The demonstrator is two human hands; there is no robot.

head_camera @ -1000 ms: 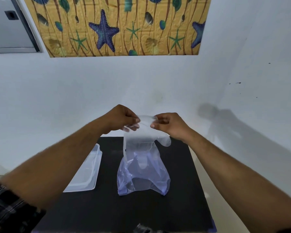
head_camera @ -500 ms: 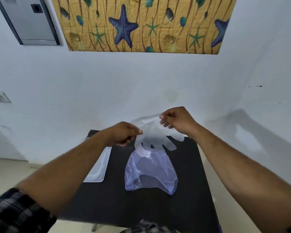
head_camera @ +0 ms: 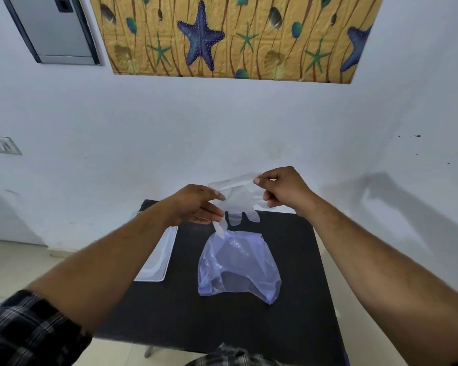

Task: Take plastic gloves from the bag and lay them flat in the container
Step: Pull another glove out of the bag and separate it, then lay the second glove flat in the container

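Both hands, left hand [head_camera: 196, 207] and right hand [head_camera: 283, 188], pinched 1 clear thin glove [head_camera: 238, 199] by its cuff, fingers dangling above bluish bag [head_camera: 238, 268] on worktop [head_camera: 222, 326]; container [head_camera: 159, 257] left.

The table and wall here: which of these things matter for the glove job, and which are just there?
Part of the job:
- plastic glove, pinched by the left hand and right hand
- bluish bag
- clear container, on the black table

Just there:
- starfish picture
- grey wall box
- wall switch

Dark plaid rolled-up sleeve [head_camera: 24, 331]
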